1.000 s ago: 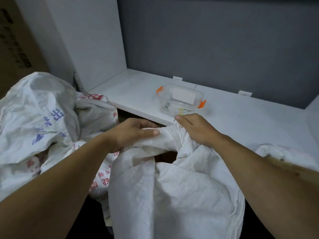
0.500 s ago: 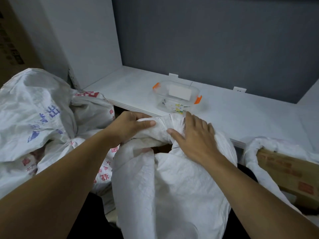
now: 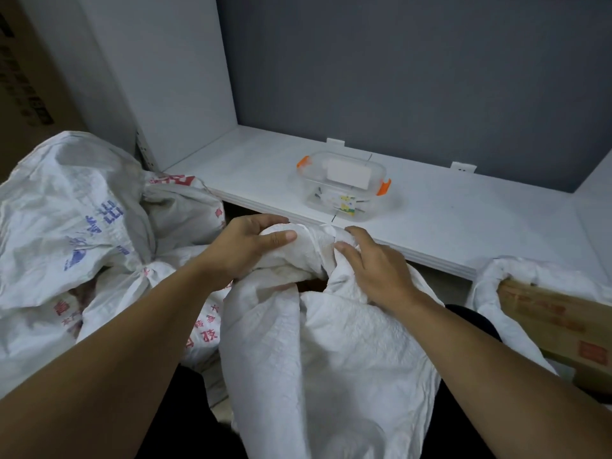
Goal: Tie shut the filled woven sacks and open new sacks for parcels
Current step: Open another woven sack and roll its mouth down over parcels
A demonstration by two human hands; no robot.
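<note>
A filled plain white woven sack (image 3: 331,359) stands in front of me, its mouth gathered at the top. My left hand (image 3: 245,250) grips the bunched left side of the mouth, thumb on top. My right hand (image 3: 374,270) lies on the right side of the mouth, its fingers curled into the folds of fabric. A dark gap stays open between the two gathered sides. To the left lie tied white sacks (image 3: 76,226) printed with blue and red characters.
A clear plastic box with orange clips (image 3: 344,187) sits on the white shelf (image 3: 463,220) just beyond the sack. At the right, another white sack (image 3: 490,293) holds a brown cardboard box (image 3: 559,319). A white panel and brown cartons stand at the left.
My right hand shifted from a pinch on the sack's top to lying over its right side, then curled its fingers into the fabric. My left hand kept its grip.
</note>
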